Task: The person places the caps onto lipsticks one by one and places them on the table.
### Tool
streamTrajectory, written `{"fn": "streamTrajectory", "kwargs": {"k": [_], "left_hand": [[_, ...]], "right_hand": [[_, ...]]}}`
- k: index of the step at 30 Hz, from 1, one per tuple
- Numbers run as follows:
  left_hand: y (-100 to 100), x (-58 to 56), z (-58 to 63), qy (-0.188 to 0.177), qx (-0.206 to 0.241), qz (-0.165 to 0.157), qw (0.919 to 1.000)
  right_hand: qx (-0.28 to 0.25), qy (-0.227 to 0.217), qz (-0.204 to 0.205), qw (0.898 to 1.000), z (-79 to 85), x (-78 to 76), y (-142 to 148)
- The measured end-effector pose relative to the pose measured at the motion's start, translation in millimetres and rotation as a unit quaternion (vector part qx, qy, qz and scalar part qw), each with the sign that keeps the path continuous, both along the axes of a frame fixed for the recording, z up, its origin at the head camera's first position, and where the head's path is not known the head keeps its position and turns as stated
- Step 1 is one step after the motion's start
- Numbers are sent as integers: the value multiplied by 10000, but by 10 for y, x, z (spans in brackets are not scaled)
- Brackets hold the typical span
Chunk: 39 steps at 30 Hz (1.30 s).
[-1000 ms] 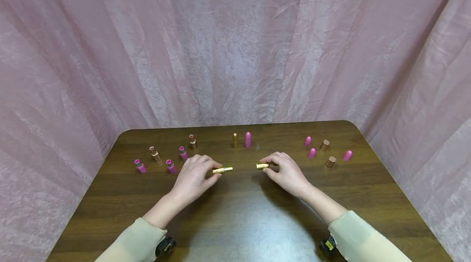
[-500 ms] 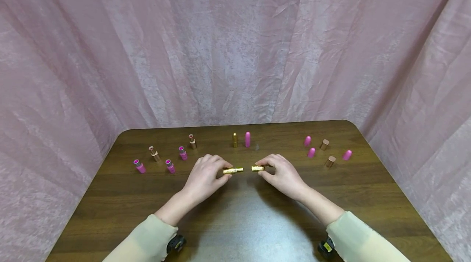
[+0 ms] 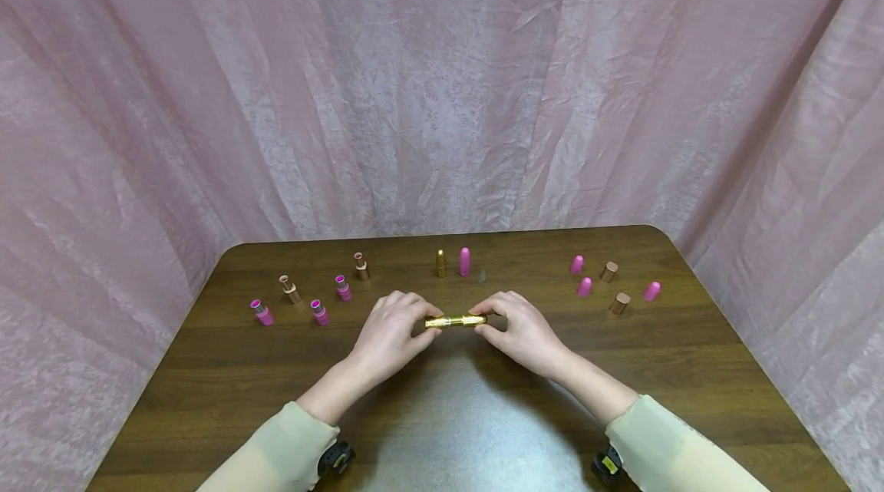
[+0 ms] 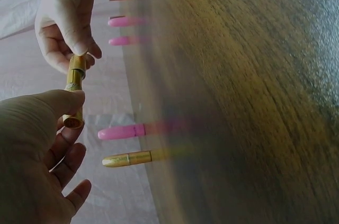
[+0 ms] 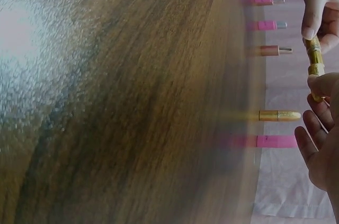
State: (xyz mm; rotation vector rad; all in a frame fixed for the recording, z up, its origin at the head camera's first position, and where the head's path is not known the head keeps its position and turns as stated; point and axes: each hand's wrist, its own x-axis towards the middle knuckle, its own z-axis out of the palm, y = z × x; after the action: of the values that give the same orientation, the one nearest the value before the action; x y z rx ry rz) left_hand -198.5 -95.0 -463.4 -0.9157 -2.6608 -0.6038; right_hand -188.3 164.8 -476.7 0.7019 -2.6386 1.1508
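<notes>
Over the middle of the table, my left hand [image 3: 390, 331] pinches a gold lipstick base [image 3: 438, 321] between thumb and fingers. From the other side, my right hand [image 3: 522, 329] pinches a matching gold lipstick cap [image 3: 475, 320]. Both pieces lie level and in one line, the cap's mouth at the base's narrower inner tube. In the left wrist view a bright stretch of that inner tube [image 4: 74, 77] still shows between the two pieces. The right wrist view has the cap [image 5: 316, 70] by the right thumb, with the remaining fingers spread.
Behind the hands stand a gold closed lipstick [image 3: 441, 264] and a pink closed lipstick [image 3: 465, 262]. Uncapped pink bases [image 3: 262, 312] and rose-gold bases [image 3: 290, 289] stand at left. Pink caps [image 3: 652, 291] and rose-gold caps [image 3: 620, 303] stand at right. A pink curtain [image 3: 442, 93] hangs behind the table.
Both hands have come together: the left moved right with the gold base, the right moved slightly left with the cap. The gap between the pieces has closed. The standing lipsticks have not moved.
</notes>
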Motion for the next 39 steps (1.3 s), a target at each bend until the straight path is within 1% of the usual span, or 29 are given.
{"fn": "streamTrajectory", "kwargs": {"k": [4, 13, 22, 30, 34, 39], "left_hand": [[7, 6, -3, -36, 41, -6, 10000], [38, 18, -5, 33, 91, -107, 9999], [85, 15, -17, -71, -68, -91, 9999], [94, 22, -16, 62, -4, -164, 9998], [103, 22, -8, 111, -1, -226, 9997], [113, 26, 0, 111, 15, -286, 9995]], "right_hand": [[-26, -8, 12, 10000, -2, 4, -7], [-28, 45, 80, 10000, -12, 11, -35], [42, 109, 204, 9997, -20, 0, -82], [94, 143, 209, 9996, -23, -3, -91], [154, 216, 206, 9994, -17, 0, -91], [265, 445, 255, 9983, -17, 2, -100]]}}
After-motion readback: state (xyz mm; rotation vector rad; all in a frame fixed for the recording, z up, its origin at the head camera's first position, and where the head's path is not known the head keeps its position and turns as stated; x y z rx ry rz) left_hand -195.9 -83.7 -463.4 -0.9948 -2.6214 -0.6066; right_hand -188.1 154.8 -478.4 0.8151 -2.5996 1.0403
